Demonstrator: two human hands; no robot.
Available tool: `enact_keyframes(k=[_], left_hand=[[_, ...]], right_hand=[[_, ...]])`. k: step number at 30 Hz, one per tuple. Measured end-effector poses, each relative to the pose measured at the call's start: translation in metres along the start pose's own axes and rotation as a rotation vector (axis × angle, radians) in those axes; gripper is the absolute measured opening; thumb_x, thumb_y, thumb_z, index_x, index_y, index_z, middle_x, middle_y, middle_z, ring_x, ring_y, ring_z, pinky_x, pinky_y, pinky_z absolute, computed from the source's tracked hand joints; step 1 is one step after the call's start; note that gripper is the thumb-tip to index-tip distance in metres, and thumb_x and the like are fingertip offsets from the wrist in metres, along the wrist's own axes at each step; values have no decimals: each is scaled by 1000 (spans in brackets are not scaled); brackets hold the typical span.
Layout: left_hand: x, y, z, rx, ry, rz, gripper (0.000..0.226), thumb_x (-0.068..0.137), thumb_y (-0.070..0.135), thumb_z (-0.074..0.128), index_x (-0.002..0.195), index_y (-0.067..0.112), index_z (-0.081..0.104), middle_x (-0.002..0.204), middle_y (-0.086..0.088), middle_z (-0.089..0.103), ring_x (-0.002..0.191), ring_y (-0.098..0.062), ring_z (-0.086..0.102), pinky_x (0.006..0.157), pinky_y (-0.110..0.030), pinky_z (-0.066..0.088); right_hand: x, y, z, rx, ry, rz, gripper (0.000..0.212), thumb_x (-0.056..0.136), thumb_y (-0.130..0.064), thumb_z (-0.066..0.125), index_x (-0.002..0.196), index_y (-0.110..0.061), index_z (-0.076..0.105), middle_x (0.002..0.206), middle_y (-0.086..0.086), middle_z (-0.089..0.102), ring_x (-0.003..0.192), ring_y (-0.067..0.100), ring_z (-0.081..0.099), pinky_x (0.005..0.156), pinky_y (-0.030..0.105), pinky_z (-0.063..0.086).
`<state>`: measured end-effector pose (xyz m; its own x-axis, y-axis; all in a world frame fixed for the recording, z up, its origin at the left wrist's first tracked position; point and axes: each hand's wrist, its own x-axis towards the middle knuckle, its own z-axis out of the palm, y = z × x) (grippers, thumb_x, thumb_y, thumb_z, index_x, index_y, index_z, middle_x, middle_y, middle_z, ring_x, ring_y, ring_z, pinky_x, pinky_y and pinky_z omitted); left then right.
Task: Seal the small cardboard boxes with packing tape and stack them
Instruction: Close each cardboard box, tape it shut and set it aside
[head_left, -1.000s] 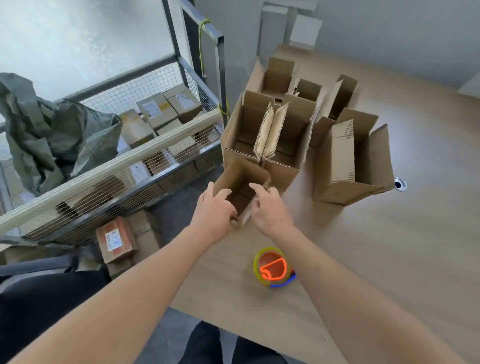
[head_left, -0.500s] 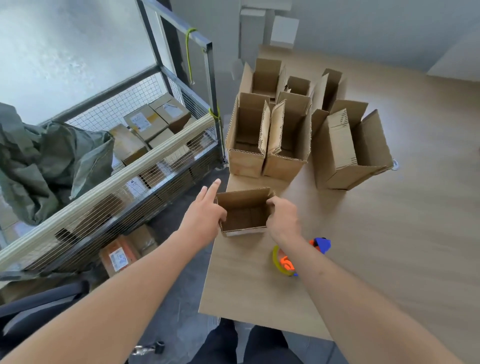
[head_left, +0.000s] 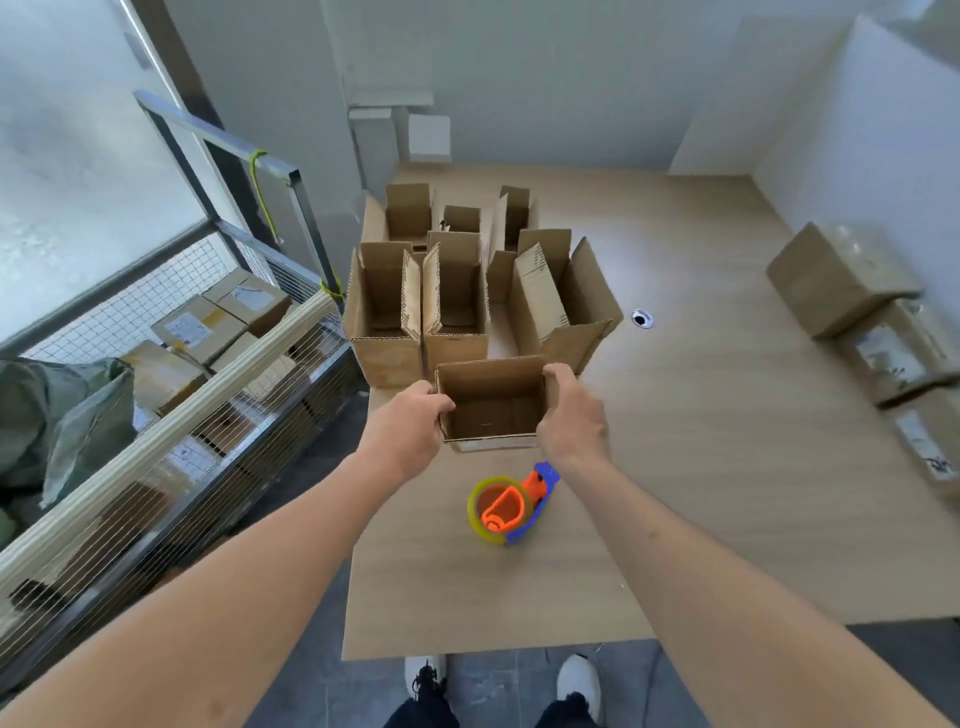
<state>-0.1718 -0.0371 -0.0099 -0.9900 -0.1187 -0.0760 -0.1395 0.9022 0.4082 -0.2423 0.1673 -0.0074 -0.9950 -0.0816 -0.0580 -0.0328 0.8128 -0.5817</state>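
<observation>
A small open cardboard box (head_left: 491, 402) sits near the middle of the wooden table (head_left: 727, 467), its open top facing me. My left hand (head_left: 408, 426) grips its left wall and my right hand (head_left: 571, 410) grips its right wall. Just in front of the box lies a tape dispenser (head_left: 506, 506), orange and blue with a yellow roll. Behind the held box stand several open cardboard boxes (head_left: 387, 306) with flaps up.
A wire-mesh cart (head_left: 208, 374) with labelled parcels stands left of the table, with a grey-green bag (head_left: 62, 410) on it. Sealed boxes (head_left: 841, 278) are stacked along the right wall. A round cable hole (head_left: 642, 318) is in the tabletop.
The small box has been turned upright and squared up, and both hands now grip its side walls. The view has risen and shifted to the right.
</observation>
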Motion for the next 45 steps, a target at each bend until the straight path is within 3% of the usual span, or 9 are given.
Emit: enact_keyframes(k=[13,19,23,30,33,36,38,41,45], left_hand=[[42,175,105,-191,-54,33,42,95,-3,52,131,14,68,109,-6,51,94,-32,61,87,-44,54],[35,207,152,-183,-166,-21,25,100,19,60,123,17,70,118,-2,51,101,-23,60,97,-38,50],[30,219,166,-219,-290,28,34,105,19,54,137,13,61,143,0,46,121,-17,55,100,-13,35],[25,206,187,-134,-420,99,71,96,24,66,157,18,31,155,1,34,132,-21,46,105,-28,41],[30,205,195,-140,-356,110,57,93,17,67,146,12,47,149,-1,41,127,-23,51,101,-31,44],[33,202,200,-189,-281,122,20,96,10,65,115,5,70,139,-7,53,121,-29,57,98,-37,47],[35,200,204,-213,-223,141,13,94,4,64,104,2,73,131,-9,60,116,-32,60,94,-39,49],[36,202,207,-313,-134,58,45,85,-2,71,128,10,66,124,-7,61,111,-28,63,95,-34,50],[41,205,210,-390,-31,-99,117,69,3,90,159,35,22,131,-2,35,86,-22,60,87,-34,56]], right_hand=[[26,150,-115,12,-40,110,83,86,6,42,154,-38,27,108,2,51,98,28,55,87,41,52],[24,202,-116,39,-129,213,43,90,0,42,128,-21,35,91,7,57,82,32,57,70,37,46],[25,223,-101,-37,-164,247,29,89,3,41,108,-19,37,82,5,52,77,33,56,65,35,42],[24,252,-81,-58,-220,44,24,96,-24,61,118,-19,55,115,4,58,104,28,59,80,33,46],[22,262,-70,-43,-339,39,46,94,-55,57,123,-21,67,149,4,41,129,24,51,100,33,47],[19,263,-72,-32,-453,84,106,67,-97,45,140,-23,61,167,2,15,149,24,28,117,43,38],[20,264,-77,-73,-506,58,110,61,-98,50,145,-27,56,167,1,13,151,25,23,118,47,37],[27,274,-80,-115,-424,-4,64,91,-56,66,145,-26,50,152,4,34,137,28,46,104,43,49],[30,268,-76,-107,-289,36,92,93,-30,72,161,-30,10,149,3,36,120,29,58,92,45,54]])
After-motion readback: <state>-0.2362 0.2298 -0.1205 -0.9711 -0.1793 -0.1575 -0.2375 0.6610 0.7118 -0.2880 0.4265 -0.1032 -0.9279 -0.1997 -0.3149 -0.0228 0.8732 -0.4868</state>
